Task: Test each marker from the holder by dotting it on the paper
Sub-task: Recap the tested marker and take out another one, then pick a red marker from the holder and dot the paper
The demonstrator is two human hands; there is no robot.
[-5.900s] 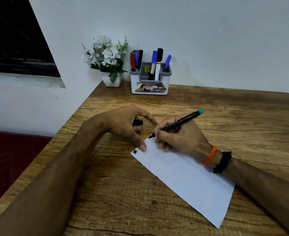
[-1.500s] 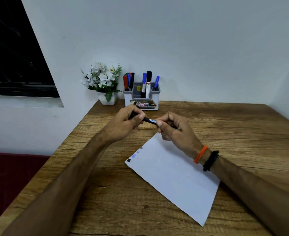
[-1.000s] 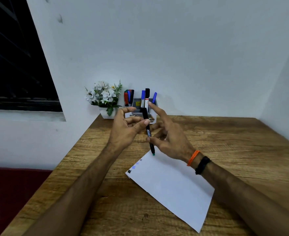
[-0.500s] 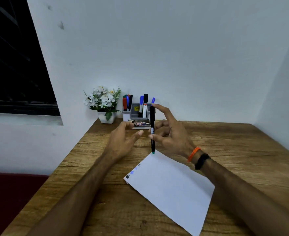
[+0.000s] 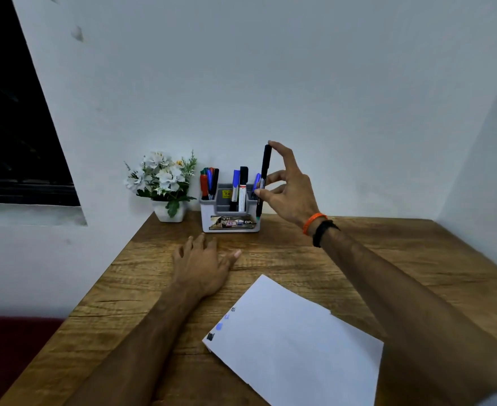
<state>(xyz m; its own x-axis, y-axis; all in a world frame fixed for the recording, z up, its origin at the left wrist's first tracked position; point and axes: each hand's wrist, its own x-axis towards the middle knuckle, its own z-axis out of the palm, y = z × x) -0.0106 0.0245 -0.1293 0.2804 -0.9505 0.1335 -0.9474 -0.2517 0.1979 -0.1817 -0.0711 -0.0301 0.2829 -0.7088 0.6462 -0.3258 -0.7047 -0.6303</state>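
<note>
Left hand (image 5: 203, 265) lies flat on the table (image 5: 358, 259), fingers straight, holding nothing. Marker holder (image 5: 230, 212) stands at the table's far edge with several markers upright in it. Right hand (image 5: 285, 189) pinches a black marker (image 5: 263, 180) upright, capped, just beside the holder's right end. Judged step: returning this marker. Next move calls for lowering it into a free slot, then picking an untested one. Paper (image 5: 297, 344), near edge, bears a few dots.

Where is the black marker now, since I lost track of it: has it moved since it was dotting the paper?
Yes. The right hand has carried the black marker away from the paper to the holder, upright at its right end.
</note>
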